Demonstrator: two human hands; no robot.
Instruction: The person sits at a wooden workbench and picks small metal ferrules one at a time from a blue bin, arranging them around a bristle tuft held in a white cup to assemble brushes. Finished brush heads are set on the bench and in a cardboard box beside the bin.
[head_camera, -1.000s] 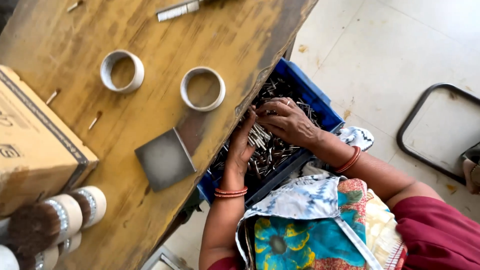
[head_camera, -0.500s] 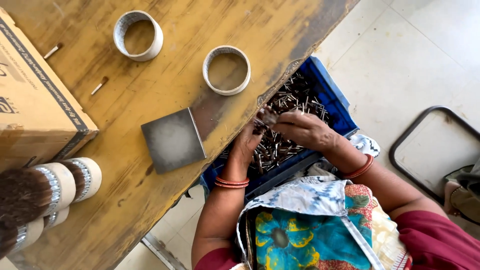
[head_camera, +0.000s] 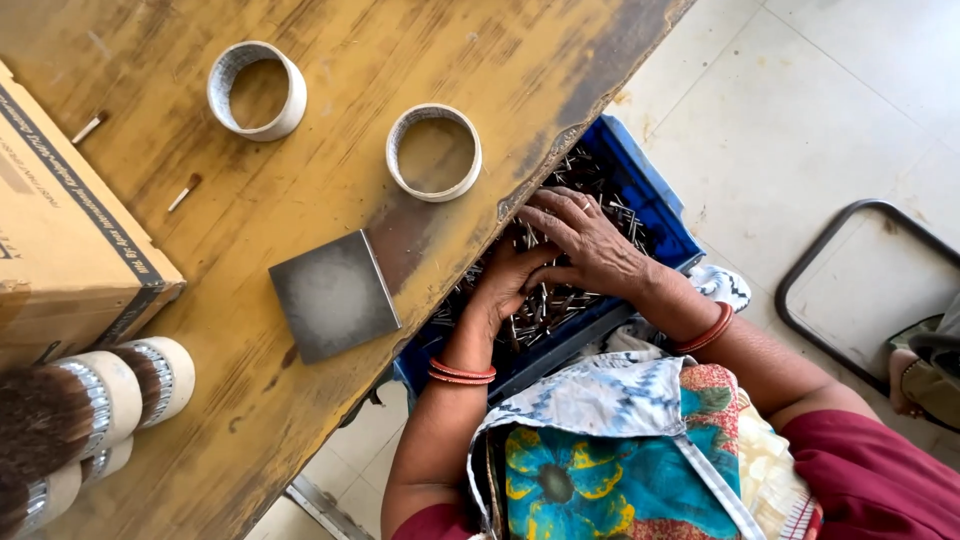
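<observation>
A blue plastic crate (head_camera: 655, 215) full of several small dark, metal-tipped brush pieces (head_camera: 540, 305) sits under the edge of a worn yellow wooden table (head_camera: 330, 200). Both my hands are inside it. My right hand (head_camera: 590, 240) lies on top of the pieces with its fingers spread. My left hand (head_camera: 505, 285) is pushed into the pile just beside and partly under it, its fingers hidden by the right hand and the table edge. Both wrists carry red bangles.
On the table stand two white rings (head_camera: 257, 90) (head_camera: 434, 152), a grey square plate (head_camera: 333, 295), a cardboard box (head_camera: 70, 230), round brushes with white handles (head_camera: 120, 385) and two loose small brush pieces (head_camera: 185, 190). A black metal frame (head_camera: 800, 270) and another person's foot (head_camera: 910, 375) are on the floor at right.
My hands were raised together over the crate with pieces between the fingers; now the right hand is spread flat on the pile and the left is dug in. The view has shifted.
</observation>
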